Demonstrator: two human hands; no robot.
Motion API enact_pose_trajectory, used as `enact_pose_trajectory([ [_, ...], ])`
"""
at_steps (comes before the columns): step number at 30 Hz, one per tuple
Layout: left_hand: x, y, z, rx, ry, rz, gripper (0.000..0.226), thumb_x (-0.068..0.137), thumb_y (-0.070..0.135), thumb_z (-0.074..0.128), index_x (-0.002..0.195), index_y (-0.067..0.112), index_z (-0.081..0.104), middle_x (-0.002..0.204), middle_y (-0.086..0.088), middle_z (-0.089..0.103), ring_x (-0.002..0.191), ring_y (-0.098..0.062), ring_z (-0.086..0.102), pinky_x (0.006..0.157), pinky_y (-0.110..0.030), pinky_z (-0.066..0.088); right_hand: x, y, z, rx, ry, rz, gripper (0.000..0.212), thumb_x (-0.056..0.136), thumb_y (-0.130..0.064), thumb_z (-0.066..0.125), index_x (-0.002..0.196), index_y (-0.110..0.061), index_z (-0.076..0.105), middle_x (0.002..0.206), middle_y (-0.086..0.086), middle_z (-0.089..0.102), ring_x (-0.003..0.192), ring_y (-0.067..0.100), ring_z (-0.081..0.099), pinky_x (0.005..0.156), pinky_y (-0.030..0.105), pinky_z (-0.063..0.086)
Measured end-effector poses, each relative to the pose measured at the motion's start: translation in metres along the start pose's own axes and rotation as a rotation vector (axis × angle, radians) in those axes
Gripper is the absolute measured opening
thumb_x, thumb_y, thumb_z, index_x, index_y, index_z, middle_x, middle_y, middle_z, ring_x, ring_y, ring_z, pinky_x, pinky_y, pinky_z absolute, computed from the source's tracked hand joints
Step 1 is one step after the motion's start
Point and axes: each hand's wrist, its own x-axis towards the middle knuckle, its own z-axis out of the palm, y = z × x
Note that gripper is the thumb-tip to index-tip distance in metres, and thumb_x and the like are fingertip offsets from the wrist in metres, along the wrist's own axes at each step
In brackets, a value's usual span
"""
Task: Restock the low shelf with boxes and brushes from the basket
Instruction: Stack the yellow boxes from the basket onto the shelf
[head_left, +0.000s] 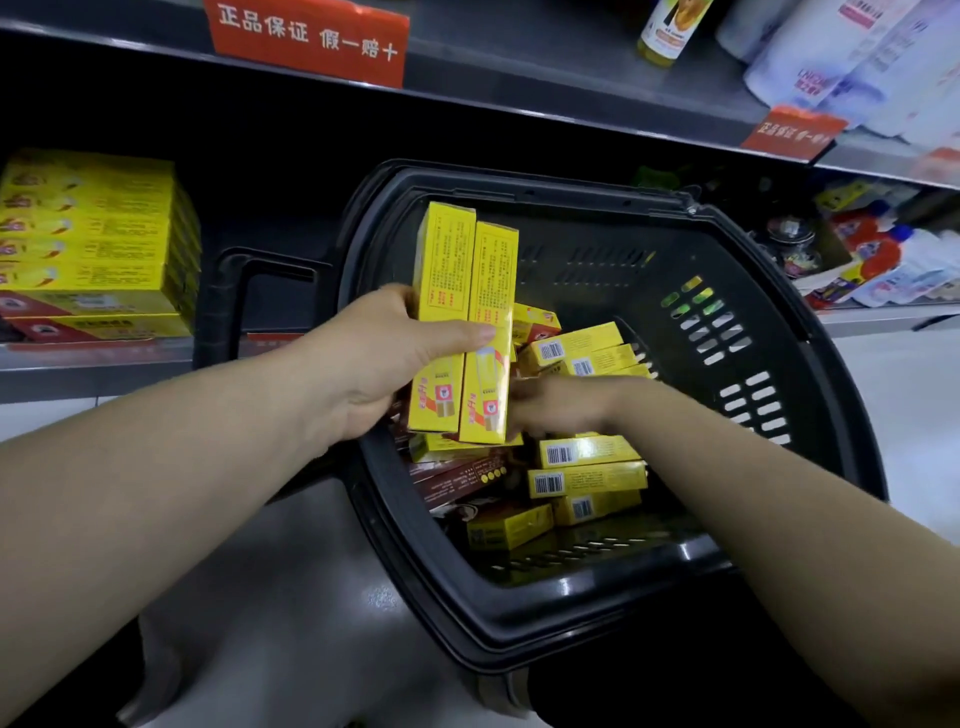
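Note:
My left hand (384, 358) grips two long yellow boxes (467, 312), held upright side by side above the black basket (779, 291). My right hand (561, 405) reaches down into the basket among several loose yellow boxes (587, 478), just right of the held pair; its fingers are hidden behind those boxes, so whether it holds one is unclear. Dark red boxes (457, 480) lie under the yellow ones. On the low shelf (93, 358) at the left stands a stack of yellow boxes (88, 234). No brushes are visible.
The basket's handle (234, 291) lies folded toward the shelf. An upper shelf edge (519, 98) with red signs (306, 41) overhangs. Bottles and pouches (883, 260) fill the shelf at the right. Pale floor (909, 415) shows beyond the basket.

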Motion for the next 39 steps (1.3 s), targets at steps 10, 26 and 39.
enact_pose_trajectory([
  [10,0.007,-0.003,-0.001,0.025,-0.061,-0.002,0.054,0.074,0.017,0.074,0.122,0.017,0.051,0.105,-0.001,0.069,0.085,-0.011,0.069,0.057,-0.022,0.057,0.047,0.005,0.064,-0.945,-0.44,0.057,0.067,0.087,0.006,0.049,0.148,-0.009,0.024,0.136,0.018,0.046,0.097,0.024,0.048,0.061,0.029,0.039],
  [26,0.004,0.006,-0.003,-0.021,0.006,0.023,0.042,0.073,0.016,0.076,0.109,0.017,0.053,0.097,-0.003,0.069,0.08,-0.014,0.068,0.055,-0.025,0.057,-0.007,-0.023,-0.015,-0.266,-0.125,-0.056,0.064,0.073,-0.042,0.076,0.128,-0.019,0.051,0.125,-0.003,0.057,0.114,0.019,0.054,0.096,0.034,0.045],
  [39,-0.033,0.042,-0.1,-0.256,0.199,0.072,0.015,0.078,0.015,0.07,0.092,0.011,0.067,0.068,-0.006,0.073,0.055,-0.018,0.069,0.043,-0.032,0.054,-0.029,-0.103,-0.049,0.687,0.525,-0.362,0.027,0.094,-0.04,0.047,0.081,-0.029,0.068,0.068,0.0,0.063,0.059,0.014,0.062,0.05,0.024,0.049],
])
